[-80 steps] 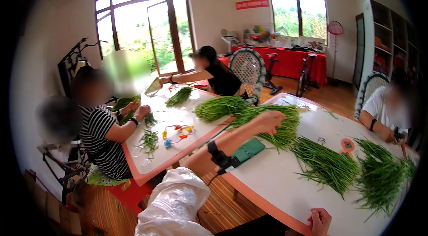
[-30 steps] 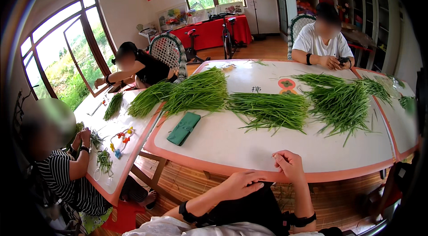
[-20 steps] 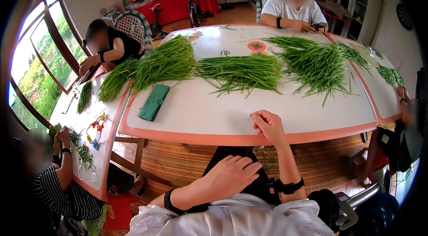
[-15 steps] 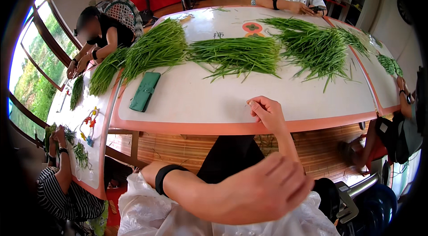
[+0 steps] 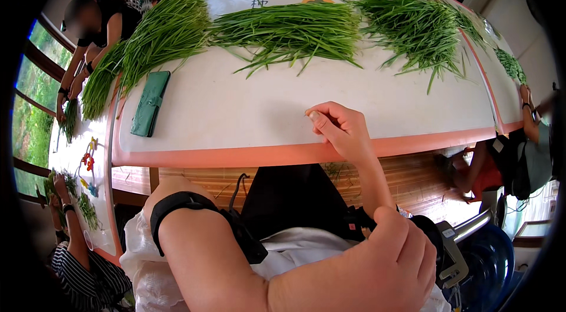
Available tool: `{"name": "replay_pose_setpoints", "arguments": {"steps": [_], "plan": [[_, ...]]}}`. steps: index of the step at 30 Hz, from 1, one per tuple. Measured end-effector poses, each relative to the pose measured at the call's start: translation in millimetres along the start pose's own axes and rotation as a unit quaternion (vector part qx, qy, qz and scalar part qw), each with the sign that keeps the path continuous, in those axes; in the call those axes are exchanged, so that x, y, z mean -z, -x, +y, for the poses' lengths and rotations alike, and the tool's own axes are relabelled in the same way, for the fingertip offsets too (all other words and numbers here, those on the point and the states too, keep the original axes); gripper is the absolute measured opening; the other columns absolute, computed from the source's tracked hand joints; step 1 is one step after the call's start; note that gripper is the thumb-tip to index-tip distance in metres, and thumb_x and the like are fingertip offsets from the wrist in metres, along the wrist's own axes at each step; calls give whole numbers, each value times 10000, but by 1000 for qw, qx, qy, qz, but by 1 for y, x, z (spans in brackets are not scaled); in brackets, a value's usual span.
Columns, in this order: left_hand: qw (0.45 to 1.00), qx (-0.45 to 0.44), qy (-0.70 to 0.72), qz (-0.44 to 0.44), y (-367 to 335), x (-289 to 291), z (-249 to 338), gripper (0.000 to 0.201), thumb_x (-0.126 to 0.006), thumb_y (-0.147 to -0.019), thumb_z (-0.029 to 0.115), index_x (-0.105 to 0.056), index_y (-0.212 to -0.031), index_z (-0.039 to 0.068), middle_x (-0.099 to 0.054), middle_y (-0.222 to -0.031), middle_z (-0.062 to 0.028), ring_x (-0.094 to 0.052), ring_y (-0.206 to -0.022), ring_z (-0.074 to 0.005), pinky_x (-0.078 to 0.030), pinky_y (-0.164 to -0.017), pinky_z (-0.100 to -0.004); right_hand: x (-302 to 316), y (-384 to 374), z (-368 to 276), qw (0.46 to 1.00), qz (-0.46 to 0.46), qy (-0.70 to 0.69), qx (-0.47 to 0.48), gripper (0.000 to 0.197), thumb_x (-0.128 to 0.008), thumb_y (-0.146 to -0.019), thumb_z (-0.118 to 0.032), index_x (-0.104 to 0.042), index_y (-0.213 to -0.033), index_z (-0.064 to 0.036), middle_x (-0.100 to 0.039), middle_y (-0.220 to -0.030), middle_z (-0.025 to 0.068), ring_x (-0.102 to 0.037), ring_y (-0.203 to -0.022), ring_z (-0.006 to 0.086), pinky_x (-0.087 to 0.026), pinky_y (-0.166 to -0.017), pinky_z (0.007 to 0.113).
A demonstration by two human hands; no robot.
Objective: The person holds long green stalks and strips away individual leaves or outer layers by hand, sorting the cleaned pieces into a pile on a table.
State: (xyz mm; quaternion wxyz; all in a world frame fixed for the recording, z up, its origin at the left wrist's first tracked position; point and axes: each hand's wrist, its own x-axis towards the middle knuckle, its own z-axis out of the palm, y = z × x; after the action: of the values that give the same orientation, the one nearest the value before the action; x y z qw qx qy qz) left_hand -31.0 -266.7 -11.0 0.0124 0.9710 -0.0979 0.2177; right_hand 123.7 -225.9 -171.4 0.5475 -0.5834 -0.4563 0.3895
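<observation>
- Holds the right hand (image 5: 348,132) at the near edge of the bench (image 5: 236,117), with fingers curled in and thumb set against the forefinger; cannot tell about anything tiny pinched at the tips, or about contact with the bench.
- Bends the left hand (image 5: 401,259) across the lap, below the right hand and overlapping the right forearm in view, with blurred fingers curving down; cannot tell about any grasp there, or about touch on the forearm.
- Wears a black band (image 5: 177,209) on the left arm, to the left of both hands.
- Has a broad pile of green stalks (image 5: 289,32) lying on the bench straight ahead of the right hand, well apart from both hands.
- Has a looser green heap (image 5: 413,35) ahead and to the right of the right hand, and a long green bundle (image 5: 168,35) ahead and to the left.
- Has a green case (image 5: 151,104) lying flat to the left of the right hand, near the long bundle.
- Shows, far left of the hands, a coloured beaded loop (image 5: 88,162) on a second bench (image 5: 103,194).
- Shows, far right of the hands, a co-worker's hand (image 5: 526,94) at some leafy greens (image 5: 510,65).
</observation>
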Motion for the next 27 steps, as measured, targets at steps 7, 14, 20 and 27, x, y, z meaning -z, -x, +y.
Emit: {"name": "replay_pose_setpoints", "arguments": {"steps": [7,14,20,27], "plan": [[872,54,474,-113,3,-42,-89,162,-543,-855,183,-585,-952,60,-582,-757,-76,-572,-684,-204,-455,-620,-296,9,1,2,996,-40,-83,1,228,-564,-880,-201,-618,-945,10,-588,-735,-1,-523,-661,59,-431,-566,200],[575,445,678,109,52,-100,-214,259,-499,-901,190,-529,-1100,27,-602,-837,-55,-589,-731,-139,-492,-672,-284,58,-33,-18,989,103,105,19,212,-590,-844,-196,-633,-940,-11,-612,-754,39,-564,-663,140,-452,-586,263],[489,427,752,111,69,-124,-232,221,-500,-895,170,-546,-1064,36,-604,-807,-61,-593,-725,-168,-495,-671,-309,90,-82,13,902,157,392,87,165,-642,-758,-216,-638,-821,-63,-586,-798,90,-537,-832,275,-452,-705,363],[541,395,743,2,64,-117,-217,227,-495,-905,160,-553,-1059,3,-603,-853,-68,-590,-740,-170,-494,-692,-312,92,-74,7,955,124,270,24,197,-626,-787,-217,-617,-882,-45,-628,-768,53,-578,-734,190,-458,-638,299]]}}
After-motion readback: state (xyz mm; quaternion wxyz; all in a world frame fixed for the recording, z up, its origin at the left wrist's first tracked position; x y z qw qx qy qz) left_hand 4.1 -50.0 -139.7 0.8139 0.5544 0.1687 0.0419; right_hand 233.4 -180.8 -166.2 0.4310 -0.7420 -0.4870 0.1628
